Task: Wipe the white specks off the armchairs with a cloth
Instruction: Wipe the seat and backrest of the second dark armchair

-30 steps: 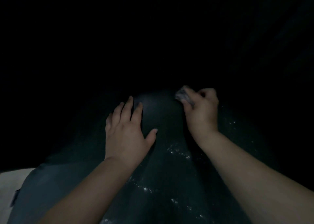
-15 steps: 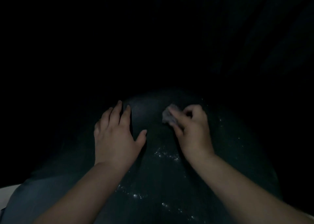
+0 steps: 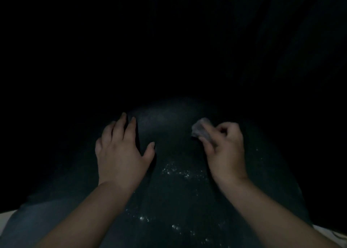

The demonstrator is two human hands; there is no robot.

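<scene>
Nearest us, white specks (image 3: 176, 227) lie scattered over the dark armchair (image 3: 169, 200) between our two forearms, with a second cluster (image 3: 182, 172) further up between the wrists. Beyond that, our left hand (image 3: 120, 153) rests flat on the armchair with fingers straight and spread, holding nothing, while our right hand (image 3: 227, 150) pinches one small grey cloth (image 3: 201, 129) between curled fingers and thumb, pressed to the rounded surface. Past both hands all is too dark to tell.
</scene>
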